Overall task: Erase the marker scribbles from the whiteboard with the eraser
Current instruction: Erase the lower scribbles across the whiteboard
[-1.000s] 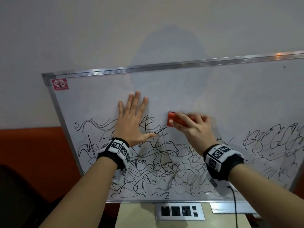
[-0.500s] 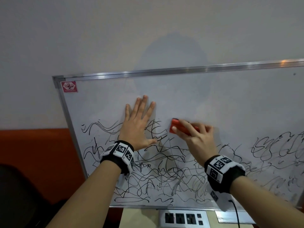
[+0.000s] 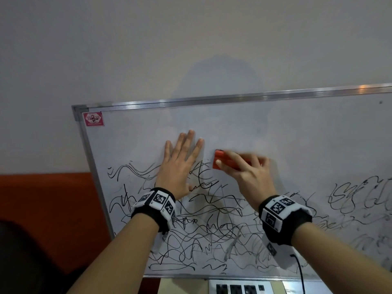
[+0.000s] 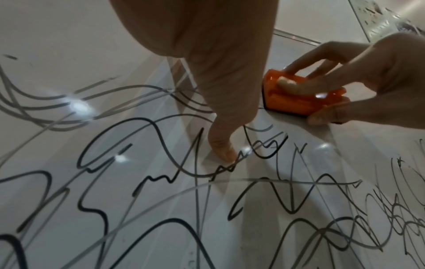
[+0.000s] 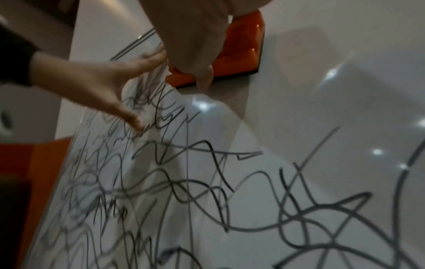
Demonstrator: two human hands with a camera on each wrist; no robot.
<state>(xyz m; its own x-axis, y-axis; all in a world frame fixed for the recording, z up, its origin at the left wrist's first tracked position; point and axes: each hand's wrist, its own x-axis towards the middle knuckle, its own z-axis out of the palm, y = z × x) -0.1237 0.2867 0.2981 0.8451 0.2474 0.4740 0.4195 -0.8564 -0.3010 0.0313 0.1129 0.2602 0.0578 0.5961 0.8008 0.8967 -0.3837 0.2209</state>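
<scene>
Fingers (image 3: 235, 161) of right hand (image 3: 252, 177) gripping eraser (image 3: 220, 161) mid-frame on whiteboard (image 3: 275, 128); left hand (image 3: 180, 164) lying flat, pressing beside it over scribbles (image 3: 201, 236).

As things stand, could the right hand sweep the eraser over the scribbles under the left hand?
Probably not: the left hand lies flat on those scribbles, blocking the eraser in the right hand.

Whiteboard (image 3: 297, 128), black scribbles (image 3: 212, 234) across lower half, orange eraser (image 3: 220, 159) pressed on
</scene>
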